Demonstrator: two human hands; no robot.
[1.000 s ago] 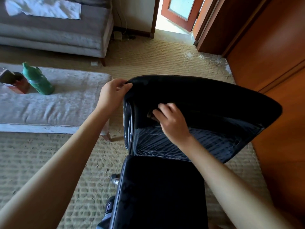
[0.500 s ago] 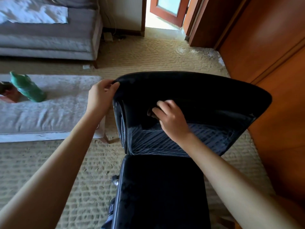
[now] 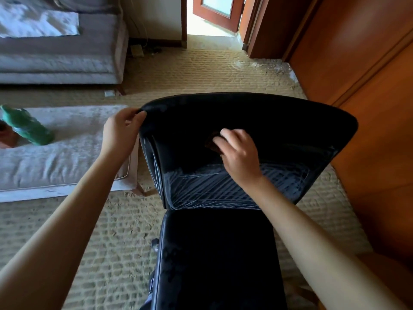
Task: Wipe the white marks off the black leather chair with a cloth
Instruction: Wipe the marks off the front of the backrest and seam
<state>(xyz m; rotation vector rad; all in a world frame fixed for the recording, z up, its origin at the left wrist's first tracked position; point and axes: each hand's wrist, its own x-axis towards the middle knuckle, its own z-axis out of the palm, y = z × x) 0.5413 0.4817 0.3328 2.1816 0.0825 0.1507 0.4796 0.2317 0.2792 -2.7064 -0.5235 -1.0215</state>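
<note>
Firmly, we are gripping the chair (image 3: pixel 245 113) at ten o'clock with our left hand (image 3: pixel 121 133) to steady it — our right hand (image 3: pixel 239 153) is clutching the cloth (image 3: pixel 211 144) above the marks (image 3: pixel 201 186).

Single head-worn wide-angle camera, looking forward and steeply down over black leather chair (image 3: pixel 223 253), close, within arm's reach. Left hand (image 3: pixel 121 133) and right hand (image 3: pixel 239 153) enter from bottom corners. Cushioned bench (image 3: pixel 67 157) at left edge, wooden panels (image 3: pixel 368 63) at right edge, doorway (image 3: pixel 207 25) at top edge, woven carpet (image 3: pixel 201 70) between.
</note>
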